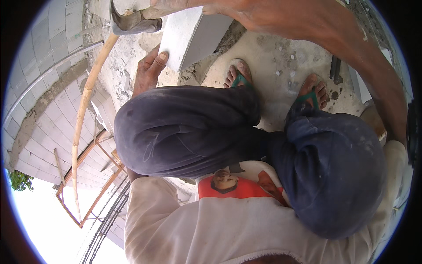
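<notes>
Right arm reaches across; right hand (224, 6), cut by the top edge, grips the hammer (132, 24), I think. Lower, left hand (151, 68) pinches the block (182, 35) at its near end, thumb uppermost. I judge block unfixed; farther wall (61, 108) laid.

Bamboo pole (82, 105) crossing rust-orange frame (101, 195) in view; pale block wall (49, 112); green foliage (20, 181) far left.
</notes>
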`<state>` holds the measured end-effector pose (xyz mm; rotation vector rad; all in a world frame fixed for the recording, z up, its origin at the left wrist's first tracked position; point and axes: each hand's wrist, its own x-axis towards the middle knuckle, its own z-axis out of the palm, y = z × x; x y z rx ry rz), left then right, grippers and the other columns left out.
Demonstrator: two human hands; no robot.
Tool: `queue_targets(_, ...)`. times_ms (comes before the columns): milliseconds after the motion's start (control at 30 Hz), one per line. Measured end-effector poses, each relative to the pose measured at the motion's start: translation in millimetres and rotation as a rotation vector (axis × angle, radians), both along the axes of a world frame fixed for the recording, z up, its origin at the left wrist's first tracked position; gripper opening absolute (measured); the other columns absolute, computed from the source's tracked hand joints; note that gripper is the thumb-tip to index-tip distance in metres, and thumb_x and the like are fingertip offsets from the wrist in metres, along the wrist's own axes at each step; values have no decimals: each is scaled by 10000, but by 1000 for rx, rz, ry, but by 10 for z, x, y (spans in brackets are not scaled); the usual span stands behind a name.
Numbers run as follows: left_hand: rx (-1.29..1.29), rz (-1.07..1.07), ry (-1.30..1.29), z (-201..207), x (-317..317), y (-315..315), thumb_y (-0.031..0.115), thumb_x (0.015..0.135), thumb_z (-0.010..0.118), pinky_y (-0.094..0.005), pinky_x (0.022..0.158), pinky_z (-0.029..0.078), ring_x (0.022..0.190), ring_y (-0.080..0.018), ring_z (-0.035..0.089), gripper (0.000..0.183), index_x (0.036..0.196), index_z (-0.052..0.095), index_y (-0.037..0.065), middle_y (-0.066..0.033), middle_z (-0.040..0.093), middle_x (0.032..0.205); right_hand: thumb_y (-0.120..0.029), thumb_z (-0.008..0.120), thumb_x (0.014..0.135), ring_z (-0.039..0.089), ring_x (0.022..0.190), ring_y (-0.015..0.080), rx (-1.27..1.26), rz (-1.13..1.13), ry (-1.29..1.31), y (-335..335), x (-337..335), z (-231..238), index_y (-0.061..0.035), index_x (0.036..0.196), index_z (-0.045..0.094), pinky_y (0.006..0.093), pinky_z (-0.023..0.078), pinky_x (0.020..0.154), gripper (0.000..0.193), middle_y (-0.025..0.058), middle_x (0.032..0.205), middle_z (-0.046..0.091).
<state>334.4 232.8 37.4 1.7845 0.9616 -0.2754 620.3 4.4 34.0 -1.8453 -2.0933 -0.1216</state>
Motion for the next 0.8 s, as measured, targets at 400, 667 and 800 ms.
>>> queue_targets(400,29,-4,-2,49,27,-29,528,1014,659,-409,1210,327,1356,-231,559,724,1514,556,16,-139,685,1368,-10,504,1025,347,429,86,103,64,118,-13,-35,-61,-275,1630,424,257,313,337,665,3,610,451)
queue_targets(667,-1,-37,-2,110,76,-73,541,1018,648,-410,1205,324,1335,-223,560,760,1529,526,-8,-133,668,1383,-139,566,1033,669,634,158,47,-114,136,-127,-136,-293,-363,1608,445,306,564,469,629,100,804,616)
queue_targets(800,-82,-55,-20,228,207,-108,511,1013,675,-402,1203,322,1375,-233,532,702,1515,566,32,-121,658,1426,-93,571,1012,660,594,173,-27,-138,228,-193,-85,-116,-358,1610,439,323,593,474,667,119,793,604)
